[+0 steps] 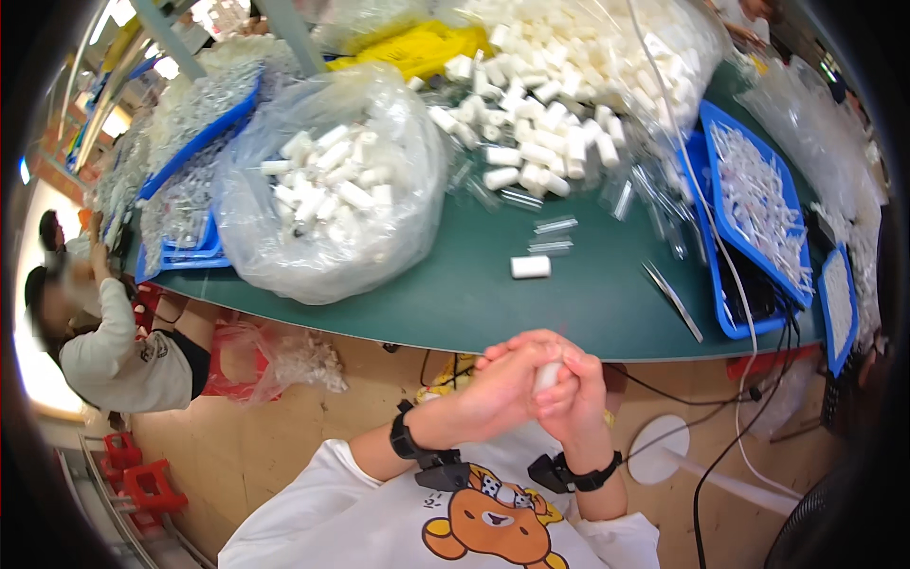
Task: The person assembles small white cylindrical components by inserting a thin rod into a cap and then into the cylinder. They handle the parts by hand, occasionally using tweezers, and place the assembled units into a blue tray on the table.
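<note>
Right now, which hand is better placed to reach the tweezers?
Probably the right hand: it sits nearer the tweezers, which lie to its right on the green table. The left hand is farther; a white piece shows between both hands.

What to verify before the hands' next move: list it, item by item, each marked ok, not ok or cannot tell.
1. White piece held: ok, between the left hand and right hand.
2. Whole white piece visible: not ok, fingers cover much of it.
3. White piece undamaged: cannot tell, too little shows.
4. Tweezers clear of the hands: ok, lying on the green table to the right.
5. Single white roll in sight: ok, on its side, ahead of the hands.
6. Plastic bag open: ok, white rolls show inside.
</note>
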